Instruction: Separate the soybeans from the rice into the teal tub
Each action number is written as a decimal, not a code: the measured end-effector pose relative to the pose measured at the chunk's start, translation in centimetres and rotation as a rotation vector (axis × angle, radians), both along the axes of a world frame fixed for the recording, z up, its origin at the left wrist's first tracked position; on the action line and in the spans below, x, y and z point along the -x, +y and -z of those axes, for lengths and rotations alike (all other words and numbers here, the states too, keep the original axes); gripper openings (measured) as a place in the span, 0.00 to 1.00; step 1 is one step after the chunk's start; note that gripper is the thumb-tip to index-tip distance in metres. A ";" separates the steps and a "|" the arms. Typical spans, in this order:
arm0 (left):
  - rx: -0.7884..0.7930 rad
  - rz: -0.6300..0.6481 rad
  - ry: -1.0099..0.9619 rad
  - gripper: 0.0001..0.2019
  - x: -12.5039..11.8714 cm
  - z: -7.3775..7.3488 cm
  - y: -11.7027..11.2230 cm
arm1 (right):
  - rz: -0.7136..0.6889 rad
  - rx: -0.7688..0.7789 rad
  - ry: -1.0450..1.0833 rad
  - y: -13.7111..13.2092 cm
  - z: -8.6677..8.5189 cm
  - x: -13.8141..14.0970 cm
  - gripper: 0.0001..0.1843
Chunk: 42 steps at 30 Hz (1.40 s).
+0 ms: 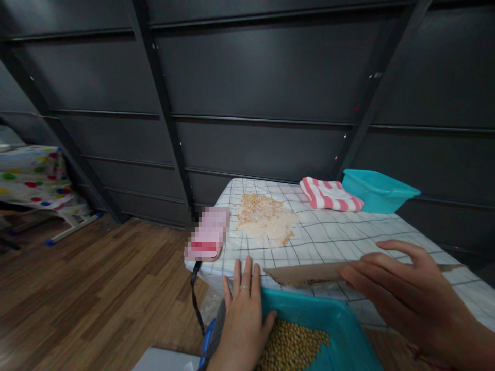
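My right hand (410,299) is closed around a flat, brown piece of cardboard (305,274), held along the near edge of the table. Part of the cardboard is hidden behind the fingers. My left hand (243,314) rests at the left rim of a teal plastic bin (309,300), its fingers stretched forward to the tablecloth's edge and its thumb over the inside. Brown-yellow soybeans (297,340) lie in this bin, just below the table edge. On the cloth beyond both hands spreads a pile of white rice grains (274,224) mixed with yellow beans (253,203).
A checked white cloth (328,232) covers the table. A pink, blurred-out object (209,232) with a black strap lies at its left edge. Farther back are a red-and-white striped towel (330,195) and another teal bin (375,193). A dark panelled wall (255,77) stands behind.
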<state>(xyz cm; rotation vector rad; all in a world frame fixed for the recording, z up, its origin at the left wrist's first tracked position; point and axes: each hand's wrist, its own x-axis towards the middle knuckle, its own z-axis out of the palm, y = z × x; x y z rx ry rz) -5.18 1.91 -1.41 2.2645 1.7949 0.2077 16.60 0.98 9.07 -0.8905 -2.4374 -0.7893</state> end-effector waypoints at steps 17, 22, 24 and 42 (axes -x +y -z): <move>-0.046 0.001 -0.031 0.36 -0.4 0.3 0.0 | 0.166 -0.369 -0.096 3.9 -0.9 -5.3 0.12; -0.087 -0.007 -0.017 0.35 -0.8 0.5 0.1 | 0.223 -0.403 -0.158 5.5 -0.2 -6.2 0.12; -0.072 -0.002 -0.027 0.35 -0.8 0.3 0.1 | 0.227 -0.393 -0.174 5.5 -0.1 -6.5 0.13; -0.016 -0.015 0.027 0.34 -1.4 -0.3 -0.1 | 0.202 -0.386 -0.165 5.0 0.2 -6.5 0.11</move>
